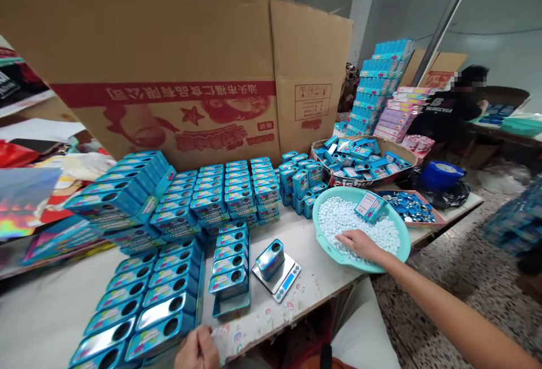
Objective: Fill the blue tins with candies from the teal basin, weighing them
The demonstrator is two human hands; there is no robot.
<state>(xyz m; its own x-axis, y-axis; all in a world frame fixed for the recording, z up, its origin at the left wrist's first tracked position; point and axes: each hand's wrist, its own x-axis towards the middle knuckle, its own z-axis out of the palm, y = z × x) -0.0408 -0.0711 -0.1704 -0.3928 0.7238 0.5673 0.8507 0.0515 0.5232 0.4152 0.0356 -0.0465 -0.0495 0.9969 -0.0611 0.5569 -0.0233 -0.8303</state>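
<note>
My right hand point(361, 246) reaches into a teal basin point(324, 243) of small white candies point(339, 216). Its fingers are drawn together at the surface of the candies; what is between them is hidden. A blue tin point(370, 206) lies tilted on the candies beyond that hand. By the table's front edge my left hand point(197, 350) is curled closed, and its inner side is out of sight. Between the hands, one blue tin point(270, 258) with a round dark hole rests on a small digital scale point(284, 285). Left of the scale, a tray point(232, 304) holds a row of similar tins.
Stacked blue tins point(212, 191) line the table's back against a large cardboard box point(169, 36). More tins point(139, 301) stand at front left. Behind the basin are a carton of loose tins point(364, 154) and a box of blue lids point(410, 208). A person point(451, 109) sits far right.
</note>
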